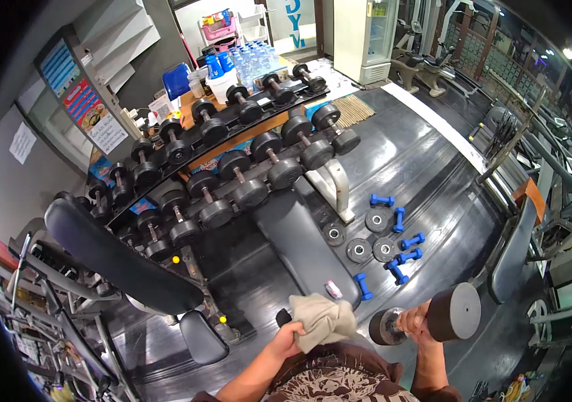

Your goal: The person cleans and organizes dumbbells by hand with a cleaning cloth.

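My left hand [287, 339] is closed on a bunched beige cloth [325, 321] in front of my body. A small dark object shows just behind the cloth; I cannot make out its kind. My right hand [416, 321] wraps around the handle of a large dumbbell [457, 312] with dark round heads, held up off the floor to my right. The cloth and the dumbbell are apart. Just beyond the cloth, a small pink-and-white item [333, 289] lies on the end of a flat black bench [303, 241].
A two-tier rack [216, 149] bears several dumbbells ahead. Blue small dumbbells [364, 286] and weight plates [359, 250] lie on the black floor to the right. An inclined padded bench [115, 254] stands at left. Water bottles [254, 60] and a fridge [360, 40] are behind the rack.
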Motion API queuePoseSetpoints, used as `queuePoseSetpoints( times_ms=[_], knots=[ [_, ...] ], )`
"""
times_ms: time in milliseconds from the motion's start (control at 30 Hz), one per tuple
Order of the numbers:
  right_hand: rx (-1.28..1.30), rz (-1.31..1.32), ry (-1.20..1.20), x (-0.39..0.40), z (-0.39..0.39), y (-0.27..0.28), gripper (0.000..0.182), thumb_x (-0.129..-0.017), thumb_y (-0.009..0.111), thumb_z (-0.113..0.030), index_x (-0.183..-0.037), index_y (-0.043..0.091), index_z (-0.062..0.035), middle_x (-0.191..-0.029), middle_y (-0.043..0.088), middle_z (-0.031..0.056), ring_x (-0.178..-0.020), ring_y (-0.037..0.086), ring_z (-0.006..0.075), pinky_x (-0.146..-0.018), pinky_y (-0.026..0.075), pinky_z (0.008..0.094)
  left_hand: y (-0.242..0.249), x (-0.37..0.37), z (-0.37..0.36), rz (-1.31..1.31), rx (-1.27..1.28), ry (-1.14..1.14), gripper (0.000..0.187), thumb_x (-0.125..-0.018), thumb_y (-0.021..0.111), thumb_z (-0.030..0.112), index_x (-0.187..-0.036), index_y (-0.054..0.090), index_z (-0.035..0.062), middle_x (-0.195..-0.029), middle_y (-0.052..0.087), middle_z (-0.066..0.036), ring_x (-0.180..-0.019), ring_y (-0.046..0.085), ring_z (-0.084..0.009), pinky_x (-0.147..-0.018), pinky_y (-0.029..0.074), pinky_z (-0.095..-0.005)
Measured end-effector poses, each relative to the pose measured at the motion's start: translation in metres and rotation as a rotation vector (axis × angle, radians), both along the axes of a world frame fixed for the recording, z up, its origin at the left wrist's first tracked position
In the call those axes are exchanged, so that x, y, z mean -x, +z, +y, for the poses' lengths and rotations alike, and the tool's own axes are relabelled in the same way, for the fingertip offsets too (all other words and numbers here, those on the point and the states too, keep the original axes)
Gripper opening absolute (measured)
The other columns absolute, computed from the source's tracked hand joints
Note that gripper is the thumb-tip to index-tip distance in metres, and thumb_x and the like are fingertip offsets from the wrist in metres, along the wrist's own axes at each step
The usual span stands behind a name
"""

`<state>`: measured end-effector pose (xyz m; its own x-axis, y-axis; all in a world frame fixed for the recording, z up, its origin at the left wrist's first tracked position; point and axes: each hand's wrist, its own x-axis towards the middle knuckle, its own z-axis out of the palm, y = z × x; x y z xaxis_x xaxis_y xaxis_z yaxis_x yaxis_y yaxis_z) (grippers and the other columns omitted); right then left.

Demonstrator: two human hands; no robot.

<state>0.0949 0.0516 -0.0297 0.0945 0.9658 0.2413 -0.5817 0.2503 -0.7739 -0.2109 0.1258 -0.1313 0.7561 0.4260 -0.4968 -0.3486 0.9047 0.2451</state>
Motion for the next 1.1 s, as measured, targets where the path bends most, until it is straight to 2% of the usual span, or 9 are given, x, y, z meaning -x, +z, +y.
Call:
queuePoseSetpoints(
  times_ms=[100, 167, 267, 433, 533, 667, 867, 1033, 1100],
  knots=[
    [-0.014, -0.065, 0.009, 0.044, 0.024, 0.008, 0.021, -0.092, 0.060, -0.023, -0.079, 0.053, -0.0079, -0.048, 0.035, 0.0001, -0.043, 0.033, 0.0155, -0.051, 0.033, 0.0342, 0.009, 0.004, 0.029, -0.106, -0.080, -0.084, 0.077, -0.067, 0.049, 0.009, -0.141, 0.037, -0.0050, -0.140, 0.048, -0.019, -0.127, 0.051, -0.0317, -0.109, 0.039, -0.0448],
    [-0.014, -0.030, 0.015, 0.076, 0.042, 0.011, 0.022, -0.092, 0.060, -0.023, -0.078, 0.053, -0.0078, -0.048, 0.035, 0.0001, -0.043, 0.033, 0.0155, -0.051, 0.034, 0.0344, -0.021, 0.012, 0.036, -0.098, -0.010, -0.225, 0.063, -0.072, 0.048, 0.004, -0.135, 0.043, -0.0053, -0.130, 0.056, -0.016, -0.119, 0.057, -0.0286, -0.103, 0.045, -0.0436],
    [-0.008, 0.039, 0.023, 0.122, 0.068, 0.009, 0.023, -0.092, 0.061, -0.023, -0.078, 0.052, -0.0077, -0.048, 0.035, 0.0002, -0.043, 0.034, 0.0154, -0.051, 0.035, 0.0347, 0.001, 0.036, 0.049, -0.118, -0.067, -0.277, 0.057, -0.075, 0.049, 0.003, -0.132, 0.047, -0.0012, -0.126, 0.060, -0.013, -0.114, 0.060, -0.0247, -0.099, 0.048, -0.0409],
    [-0.005, 0.143, 0.056, 0.183, 0.108, 0.005, 0.024, -0.092, 0.062, -0.022, -0.076, 0.051, -0.0076, -0.047, 0.035, 0.0002, -0.043, 0.034, 0.0154, -0.051, 0.036, 0.0353, 0.027, 0.148, 0.089, 0.086, -0.003, -0.387, 0.070, -0.071, 0.049, 0.003, -0.141, 0.042, -0.0004, -0.131, 0.057, -0.016, -0.119, 0.058, -0.0264, -0.103, 0.046, -0.0405],
    [-0.003, 0.182, 0.096, 0.211, 0.128, 0.006, 0.026, -0.092, 0.062, -0.022, -0.075, 0.050, -0.0075, -0.047, 0.036, 0.0002, -0.042, 0.035, 0.0153, -0.051, 0.037, 0.0356, 0.020, 0.203, 0.111, -0.111, -0.028, -0.288, 0.072, -0.069, 0.051, 0.006, -0.140, 0.042, -0.0028, -0.132, 0.057, -0.017, -0.119, 0.058, -0.0285, -0.104, 0.045, -0.0414],
    [-0.006, 0.177, 0.193, 0.239, 0.162, 0.014, 0.027, -0.092, 0.063, -0.022, -0.074, 0.048, -0.0074, -0.047, 0.036, 0.0002, -0.042, 0.035, 0.0153, -0.051, 0.038, 0.0360, -0.001, 0.221, 0.144, -0.055, 0.026, -0.046, 0.069, -0.069, 0.051, 0.008, -0.137, 0.043, -0.0049, -0.128, 0.058, -0.019, -0.116, 0.059, -0.0315, -0.103, 0.046, -0.0421],
    [0.042, 0.041, 0.304, 0.277, 0.217, 0.022, 0.036, -0.091, 0.062, -0.023, -0.064, 0.042, -0.0086, -0.046, 0.037, 0.0014, -0.042, 0.037, 0.0169, -0.052, 0.037, 0.0373, 0.002, 0.195, 0.167, -0.067, -0.091, -0.113, 0.065, -0.072, 0.049, 0.005, -0.136, 0.044, -0.0047, -0.125, 0.058, -0.017, -0.114, 0.059, -0.0285, -0.102, 0.045, -0.0420],
    [0.082, -0.016, 0.377, 0.296, 0.268, 0.016, 0.037, -0.093, 0.055, -0.024, -0.063, 0.039, -0.0104, -0.048, 0.032, 0.0011, -0.044, 0.032, 0.0164, -0.052, 0.033, 0.0354, 0.021, 0.267, 0.186, 0.067, -0.132, -0.088, 0.072, -0.071, 0.049, 0.003, -0.142, 0.039, -0.0040, -0.134, 0.055, -0.018, -0.119, 0.058, -0.0293, -0.101, 0.047, -0.0415],
    [0.116, 0.033, 0.382, 0.299, 0.295, 0.002, 0.035, -0.091, 0.052, -0.018, -0.060, 0.038, -0.0105, -0.046, 0.034, 0.0021, -0.041, 0.032, 0.0172, -0.052, 0.036, 0.0366, 0.000, 0.312, 0.186, 0.160, -0.086, 0.074, 0.075, -0.062, 0.053, 0.005, -0.134, 0.044, -0.0146, -0.131, 0.056, -0.024, -0.118, 0.058, -0.0349, -0.105, 0.044, -0.0444]
  ],
)
